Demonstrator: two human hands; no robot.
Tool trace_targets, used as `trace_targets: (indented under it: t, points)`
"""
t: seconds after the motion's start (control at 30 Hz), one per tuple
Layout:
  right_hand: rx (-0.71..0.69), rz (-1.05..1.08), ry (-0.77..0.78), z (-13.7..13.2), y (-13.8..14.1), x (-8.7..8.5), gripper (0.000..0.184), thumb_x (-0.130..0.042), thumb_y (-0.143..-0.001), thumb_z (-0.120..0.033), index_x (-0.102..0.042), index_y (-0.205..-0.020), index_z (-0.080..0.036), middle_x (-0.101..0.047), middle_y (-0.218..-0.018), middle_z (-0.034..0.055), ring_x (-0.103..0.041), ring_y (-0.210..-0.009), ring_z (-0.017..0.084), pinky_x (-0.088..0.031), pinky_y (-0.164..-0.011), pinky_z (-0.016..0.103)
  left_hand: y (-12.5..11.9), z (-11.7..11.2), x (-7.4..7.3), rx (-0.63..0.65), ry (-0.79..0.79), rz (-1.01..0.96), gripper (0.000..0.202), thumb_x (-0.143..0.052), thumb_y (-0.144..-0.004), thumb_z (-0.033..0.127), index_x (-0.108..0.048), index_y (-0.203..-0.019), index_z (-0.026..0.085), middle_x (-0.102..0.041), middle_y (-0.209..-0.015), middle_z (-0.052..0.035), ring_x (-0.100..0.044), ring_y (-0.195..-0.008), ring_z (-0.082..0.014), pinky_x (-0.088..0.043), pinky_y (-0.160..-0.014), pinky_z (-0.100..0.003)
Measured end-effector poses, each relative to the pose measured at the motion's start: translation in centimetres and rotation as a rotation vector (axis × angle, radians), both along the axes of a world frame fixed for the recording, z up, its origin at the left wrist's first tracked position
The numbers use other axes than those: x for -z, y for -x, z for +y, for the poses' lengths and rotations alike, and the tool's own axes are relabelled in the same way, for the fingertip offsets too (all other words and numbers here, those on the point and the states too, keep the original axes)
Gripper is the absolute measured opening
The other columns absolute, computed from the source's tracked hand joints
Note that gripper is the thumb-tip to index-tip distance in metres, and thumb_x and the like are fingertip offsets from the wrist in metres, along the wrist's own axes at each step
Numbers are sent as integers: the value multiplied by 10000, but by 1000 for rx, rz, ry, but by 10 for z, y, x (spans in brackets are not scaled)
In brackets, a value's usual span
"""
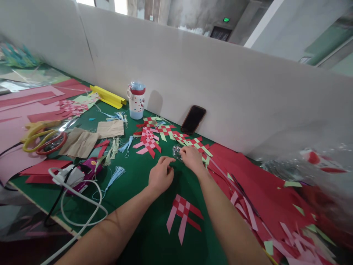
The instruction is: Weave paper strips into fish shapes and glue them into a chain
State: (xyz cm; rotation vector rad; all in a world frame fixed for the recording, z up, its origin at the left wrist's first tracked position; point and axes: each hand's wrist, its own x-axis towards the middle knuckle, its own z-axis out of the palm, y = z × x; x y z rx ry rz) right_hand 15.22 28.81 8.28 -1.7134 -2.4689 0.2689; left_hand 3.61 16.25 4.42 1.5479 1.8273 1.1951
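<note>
My left hand (160, 174) rests on the green mat (143, 224) with its fingers curled and pinched together; what it holds, if anything, is too small to name. My right hand (192, 157) reaches just past it, fingers bent down onto a small shiny clear packet (176, 151). A woven red-and-pink paper fish (182, 216) lies flat between my forearms. Several more woven paper fish (149, 141) lie in a row beyond my hands.
A dark phone (193, 119) leans on the white partition beside a small bottle (136, 99). Left are yellow scissors (37, 135), brown paper (82, 141), tassels, a white cable and a pink glue gun (85, 173). Red paper sheets and scraps (264, 191) cover the right.
</note>
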Motion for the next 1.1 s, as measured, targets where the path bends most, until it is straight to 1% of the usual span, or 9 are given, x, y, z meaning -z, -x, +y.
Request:
trace_targets:
  t: [0.1, 0.2, 0.33, 0.47, 0.53, 0.6, 0.7, 0.9, 1.1]
  points:
    - [7, 92, 5, 2, -5, -4, 213, -562, -922, -363, -633, -952, -165, -638, -1041, 53, -592, -974, 190, -472, -878, 412, 0, 0, 0, -4, -15, -14, 316, -511, -831, 134, -590, -1098, 284, -601, -1156, 16, -602, -704, -106, -451, -640, -252]
    - [-24, 240, 34, -5, -12, -12, 201, -506, -927, -309, -625, -843, -170, -645, -901, 34, -588, -860, 167, -462, -789, 335, 0, 0, -2, -10, -41, -38, 276, -506, -874, 185, -574, -1128, 271, -602, -1141, -3, -607, -739, -124, -464, -664, -267]
    - [-67, 447, 144, -36, -24, -22, 252, -441, -913, -372, -592, -802, -203, -586, -695, -19, -530, -638, 139, -406, -595, 263, -1, -1, -4, 25, -108, -81, 286, -483, -924, 258, -529, -1204, 221, -592, -1136, -51, -604, -799, -144, -491, -722, -285]
    - [-63, 596, 263, -73, -36, -22, 281, -467, -887, -455, -574, -782, -218, -503, -582, -51, -450, -520, 122, -366, -519, 253, -4, -4, -6, 132, -184, -113, 360, -474, -933, 254, -482, -1289, 202, -585, -1148, -72, -599, -843, -145, -503, -788, -286]
    - [-47, 653, 303, -84, -40, -18, 285, -482, -879, -463, -566, -759, -219, -485, -562, -56, -433, -497, 118, -359, -505, 252, -6, -6, -7, 190, -205, -119, 350, -472, -930, 235, -506, -1278, 216, -589, -1156, -70, -604, -900, -149, -501, -815, -281]
    - [-27, 703, 325, -91, -43, -15, 286, -498, -871, -466, -559, -736, -222, -479, -560, -54, -431, -493, 116, -355, -492, 249, -7, -7, -7, 237, -213, -117, 262, -480, -924, 228, -587, -1163, 224, -617, -1103, -53, -608, -938, -154, -494, -830, -269]
    - [18, 777, 331, -98, -50, -13, 275, -530, -851, -470, -556, -731, -224, -490, -589, -45, -444, -508, 117, -354, -477, 241, -5, -6, -5, 228, -203, -109, 160, -501, -909, 242, -627, -1004, 215, -648, -972, -34, -618, -891, -160, -492, -804, -265]
    - [154, 942, 325, -125, -85, -24, 316, -563, -842, -512, -541, -731, -216, -505, -583, -39, -464, -502, 116, -371, -497, 248, 4, -1, 1, 79, -171, -112, 223, -454, -914, 243, -547, -1110, 191, -644, -948, -35, -622, -829, -150, -494, -752, -257]
    - [268, 1182, 280, -160, -129, -14, 340, -607, -838, -539, -552, -751, -214, -509, -651, -19, -467, -564, 118, -375, -533, 258, 2, -3, 0, 126, -153, -31, 222, -453, -904, 238, -568, -1089, 194, -630, -932, -34, -610, -796, -147, -488, -737, -258]
